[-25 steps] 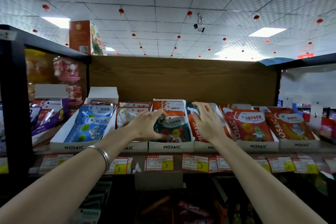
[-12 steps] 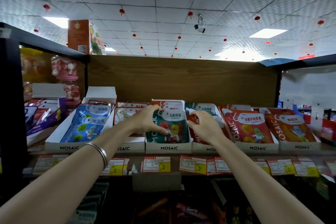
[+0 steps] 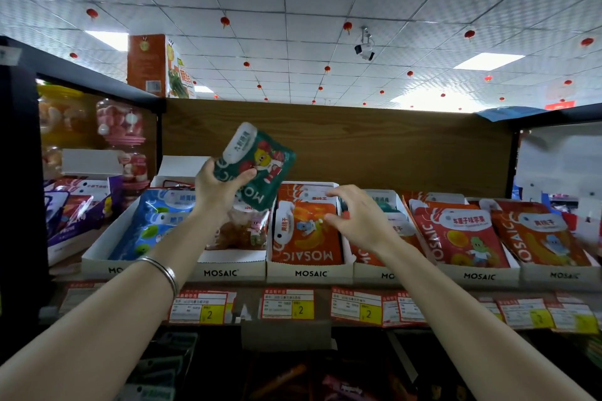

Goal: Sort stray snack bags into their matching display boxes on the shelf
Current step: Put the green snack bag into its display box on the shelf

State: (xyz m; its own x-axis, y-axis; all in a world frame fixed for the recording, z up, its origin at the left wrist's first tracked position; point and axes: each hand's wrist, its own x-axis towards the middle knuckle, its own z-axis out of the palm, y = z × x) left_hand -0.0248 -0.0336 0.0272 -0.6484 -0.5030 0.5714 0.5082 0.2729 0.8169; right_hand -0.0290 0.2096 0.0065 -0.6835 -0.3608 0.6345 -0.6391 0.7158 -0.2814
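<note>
A stray green snack bag (image 3: 257, 166) is held raised above the shelf (image 3: 325, 286), pinched by the left hand (image 3: 216, 192), so a matching display box (image 3: 374, 272) must be found; green packs seem to lie behind the right hand (image 3: 358, 221). That hand's fingers are loosely curled, holding nothing, over the box row's middle, and that box's contents are largely hidden.

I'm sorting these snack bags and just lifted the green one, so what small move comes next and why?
Probably carry the green bag, held in the left hand, rightward to the fourth box. Green packs seem to sit at its back behind the right hand; the box it hovers near holds orange bags.
</note>
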